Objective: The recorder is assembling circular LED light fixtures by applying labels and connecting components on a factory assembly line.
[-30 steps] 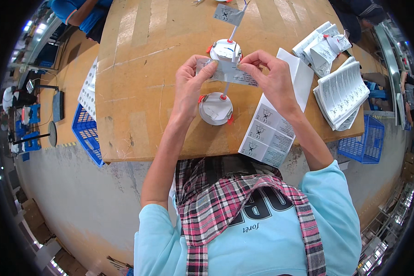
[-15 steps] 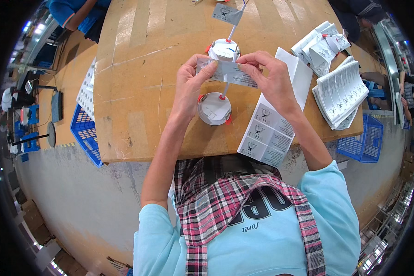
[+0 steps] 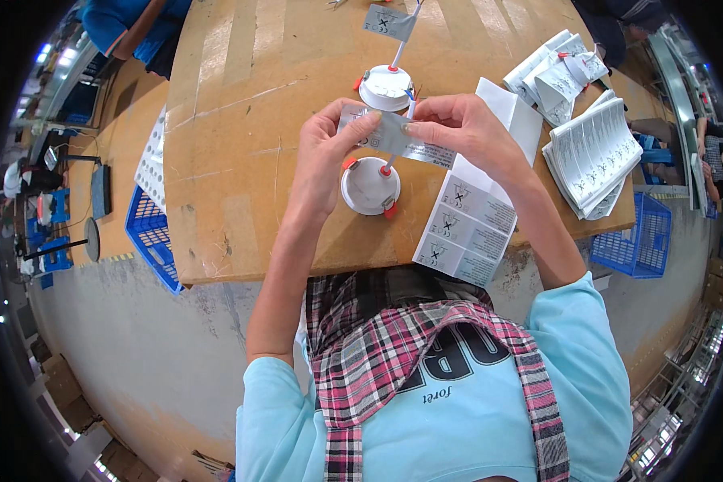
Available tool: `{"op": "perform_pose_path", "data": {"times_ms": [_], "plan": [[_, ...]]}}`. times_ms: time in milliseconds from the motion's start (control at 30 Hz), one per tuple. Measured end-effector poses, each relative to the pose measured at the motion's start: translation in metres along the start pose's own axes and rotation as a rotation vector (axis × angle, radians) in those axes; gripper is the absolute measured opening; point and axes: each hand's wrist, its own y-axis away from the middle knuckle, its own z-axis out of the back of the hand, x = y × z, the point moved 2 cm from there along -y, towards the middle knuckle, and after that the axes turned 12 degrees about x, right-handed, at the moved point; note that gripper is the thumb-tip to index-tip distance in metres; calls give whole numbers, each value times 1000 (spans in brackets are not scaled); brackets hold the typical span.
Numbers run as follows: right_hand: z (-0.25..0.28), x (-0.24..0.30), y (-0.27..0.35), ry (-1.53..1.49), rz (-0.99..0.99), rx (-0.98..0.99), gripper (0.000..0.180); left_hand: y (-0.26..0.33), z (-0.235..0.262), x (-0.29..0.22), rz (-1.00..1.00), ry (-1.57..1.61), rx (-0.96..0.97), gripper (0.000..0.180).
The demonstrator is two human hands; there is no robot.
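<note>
Thumb and fingers of the left hand (image 3: 323, 149) and the right hand (image 3: 475, 138) pinch a silver label (image 3: 395, 143) in the upper centre of the frame. It looks light, thin and easily creased, best held by its edges. The white cable (image 3: 390, 162) seems flexible; the round lamp (image 3: 365, 191) just below looks rigid, best gripped by its rim.

1. The left hand (image 3: 325, 149) and right hand (image 3: 480, 138) each hide part of the silver label (image 3: 394, 138).
2. That label hides a stretch of the near lamp's cable (image 3: 390, 161).
3. The top edge cuts off the far lamp's cable (image 3: 397, 55) and a co-worker (image 3: 120, 24).
4. The tabletop (image 3: 241, 201) partly hides the left blue basket (image 3: 147, 231).
</note>
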Motion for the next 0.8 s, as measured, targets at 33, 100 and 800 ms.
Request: {"op": "perform_pose_path", "data": {"times_ms": [33, 100, 800], "plan": [[0, -1, -1, -76, -2, 52, 24, 1, 0, -3, 0, -1, 0, 13], [0, 1, -1, -68, -1, 47, 25, 2, -1, -8, 115, 141, 38, 19], [11, 11, 0, 246, 103, -196, 53, 7, -3, -7, -7, -215, -21, 15]]}}
